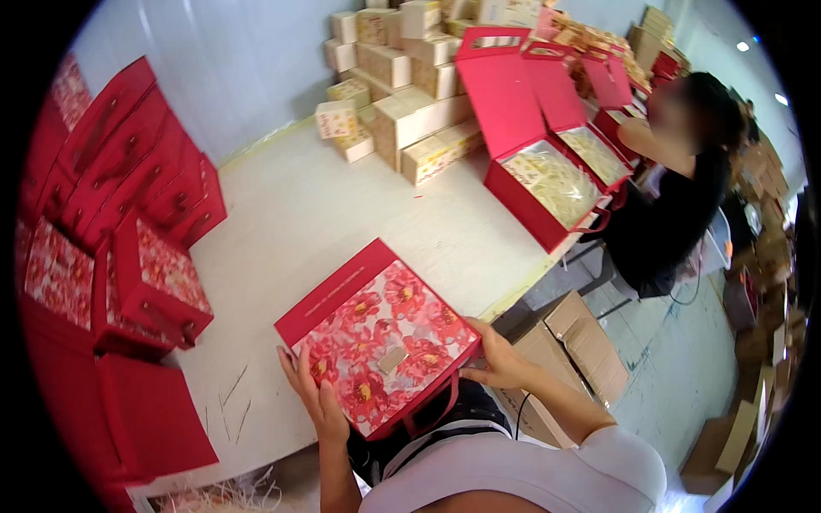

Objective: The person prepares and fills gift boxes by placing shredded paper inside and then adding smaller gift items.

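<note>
Directly before me is a red gift box (401, 298) with a floral-printed lid, a plain red band along its far side and a small gold plate near the middle. My left hand (314, 391) grips its left side, thumb against the printed face. At the opposite corner my right hand (497, 356) holds the right edge, fingers partly hidden by the box. A red ribbon handle (442, 410) hangs from the side facing me. The box lies at the front edge of the white table (308, 199); whether its near side overhangs is hard to tell.
Red gift boxes (163, 282) are stacked at left. Small cream cartons (391, 122) pile up at the back. Open red boxes (545, 186) with shredded filler stand at right, beside a seated person (673, 192). A cardboard box (558, 353) sits on the floor to my right.
</note>
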`<state>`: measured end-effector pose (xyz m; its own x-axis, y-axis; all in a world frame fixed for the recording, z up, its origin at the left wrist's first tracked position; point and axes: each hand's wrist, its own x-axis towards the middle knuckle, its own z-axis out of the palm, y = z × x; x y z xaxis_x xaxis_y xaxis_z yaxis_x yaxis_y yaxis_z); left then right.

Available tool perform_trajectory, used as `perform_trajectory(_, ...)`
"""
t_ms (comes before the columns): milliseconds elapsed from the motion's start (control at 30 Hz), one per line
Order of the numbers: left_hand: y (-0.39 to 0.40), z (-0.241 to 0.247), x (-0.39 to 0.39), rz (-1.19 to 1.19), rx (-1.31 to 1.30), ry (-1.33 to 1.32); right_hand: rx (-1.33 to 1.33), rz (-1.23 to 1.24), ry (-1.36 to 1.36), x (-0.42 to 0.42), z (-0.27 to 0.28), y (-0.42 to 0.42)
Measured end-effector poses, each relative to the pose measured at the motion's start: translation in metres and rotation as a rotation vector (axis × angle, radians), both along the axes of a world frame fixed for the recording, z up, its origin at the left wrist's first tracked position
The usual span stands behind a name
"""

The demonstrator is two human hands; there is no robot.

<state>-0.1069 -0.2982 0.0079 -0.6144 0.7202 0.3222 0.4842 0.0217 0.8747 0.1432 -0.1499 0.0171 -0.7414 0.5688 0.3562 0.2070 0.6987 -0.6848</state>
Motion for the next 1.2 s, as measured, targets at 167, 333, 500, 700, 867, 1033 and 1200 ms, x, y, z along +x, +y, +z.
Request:
perform_trajectory(167, -0.002, -0.015, -0.014, -0.021, 0.095, 0.019, -0.704, 0.046, 0.101, 0.016, 0.027, -0.006)
perform_trajectory(333, 0.003, -0.006, -0.003, -0.011, 0.075, 0.026, -0.583, 0.015, 0.167, 0.021, 0.029, -0.009)
perform_trajectory(500, 0.003, -0.030, 0.009, -0.005, 0.210, -0.176, -0.252, -0.264, 0.125, 0.009, -0.014, -0.017)
perform_trajectory(700, 0.009, -0.035, 0.015, -0.177, 0.441, -0.431, -0.734, -0.421, 0.182, 0.000, 0.010, -0.039)
perform_trajectory(867, 0.003, -0.038, 0.011, -0.165, 0.340, -0.313, -0.957, -0.105, 0.398, 0.012, 0.062, -0.026)
perform_trajectory(1033, -0.006, -0.041, 0.003, -0.144, 0.182, -0.156, -0.925, 0.029, 0.708, -0.020, 0.099, 0.019)
perform_trajectory(1200, -0.014, -0.007, 0.002, -0.167, 0.122, -0.112, -0.440, 0.286, 0.558, -0.123, 0.119, 0.114)
